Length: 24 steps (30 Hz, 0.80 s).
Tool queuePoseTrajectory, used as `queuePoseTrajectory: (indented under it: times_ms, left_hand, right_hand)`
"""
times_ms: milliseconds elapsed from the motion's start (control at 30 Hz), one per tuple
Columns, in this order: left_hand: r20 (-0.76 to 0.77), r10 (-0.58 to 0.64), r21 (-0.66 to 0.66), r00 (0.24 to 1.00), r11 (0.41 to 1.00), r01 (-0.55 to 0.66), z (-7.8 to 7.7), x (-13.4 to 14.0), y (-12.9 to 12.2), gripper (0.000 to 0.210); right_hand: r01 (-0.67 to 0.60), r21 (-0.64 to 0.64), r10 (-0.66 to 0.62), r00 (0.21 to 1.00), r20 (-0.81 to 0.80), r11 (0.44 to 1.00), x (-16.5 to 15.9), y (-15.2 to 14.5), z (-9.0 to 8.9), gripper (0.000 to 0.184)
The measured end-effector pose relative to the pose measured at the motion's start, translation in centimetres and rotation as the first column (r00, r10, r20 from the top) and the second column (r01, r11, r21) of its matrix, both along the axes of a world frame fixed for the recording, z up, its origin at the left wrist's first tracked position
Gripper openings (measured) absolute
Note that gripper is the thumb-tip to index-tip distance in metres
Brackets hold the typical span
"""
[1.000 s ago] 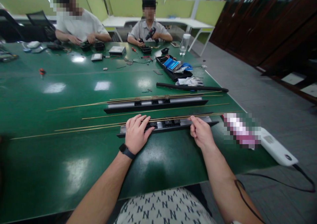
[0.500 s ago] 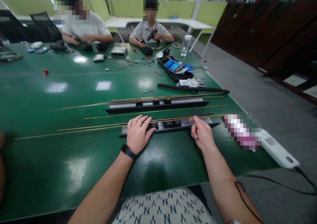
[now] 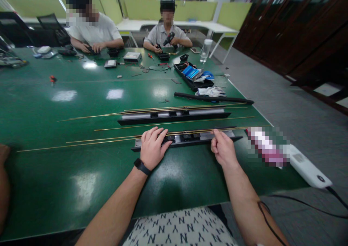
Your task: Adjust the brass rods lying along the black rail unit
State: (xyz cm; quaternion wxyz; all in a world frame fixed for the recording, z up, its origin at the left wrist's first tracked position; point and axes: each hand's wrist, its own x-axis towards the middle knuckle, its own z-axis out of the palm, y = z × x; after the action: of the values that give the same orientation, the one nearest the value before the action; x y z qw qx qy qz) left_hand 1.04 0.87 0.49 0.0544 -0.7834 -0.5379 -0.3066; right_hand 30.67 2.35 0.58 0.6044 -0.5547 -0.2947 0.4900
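Note:
A long black rail with a silvery inner face lies crosswise before me, black blocks set along its middle. Long thin brass-coloured rods run along its far side and stick out past its left end. Across the rail's left part, my left hand is closed over it, fingers over the far side and thumb at a block. Toward the right end, my right hand has its index finger and thumb at one rod, the other fingers curled in. The exact pinch is partly hidden.
Behind lies a second black rail with rods on it. Farther back are a black foam-like strip, gloves and a black tray. A white device with a cable sits right. Two people work opposite; another's arm enters left.
The whole view has shifted slightly. Both my hands stay at the same places on the rail and rod. The arm at the left edge shows a little more.

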Motion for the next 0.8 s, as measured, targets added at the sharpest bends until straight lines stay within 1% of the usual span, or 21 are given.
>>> queuePoseTrajectory:
  times_ms: [133,333,400,600,800]
  left_hand:
    - [-0.009,0.006,-0.012,1.0,1.0,-0.006,-0.12,0.0,0.03,0.043]
    - [-0.01,0.007,-0.012,1.0,1.0,-0.007,0.01,0.11,-0.03,0.044]
    - [-0.006,0.008,-0.016,1.0,1.0,-0.008,0.03,0.12,-0.04,0.043]
    - [0.007,0.009,-0.023,1.0,1.0,-0.008,-0.18,0.04,0.02,0.044]
    - [0.007,0.005,-0.022,1.0,1.0,-0.005,-0.1,0.08,-0.01,0.043]
  right_hand:
    - [-0.048,-0.019,0.048,0.999,0.003,0.999,0.08,-0.01,0.08,0.044]
    - [0.006,-0.002,-0.006,1.0,0.005,1.0,-0.17,0.02,0.28,0.043]
    - [0.006,-0.001,-0.006,1.0,-0.007,1.0,-0.05,0.06,0.17,0.042]
    - [-0.052,-0.015,0.052,0.999,-0.014,0.999,0.54,0.11,-0.27,0.044]
    - [-0.003,-0.003,0.003,1.0,0.001,1.0,0.02,-0.04,0.15,0.043]
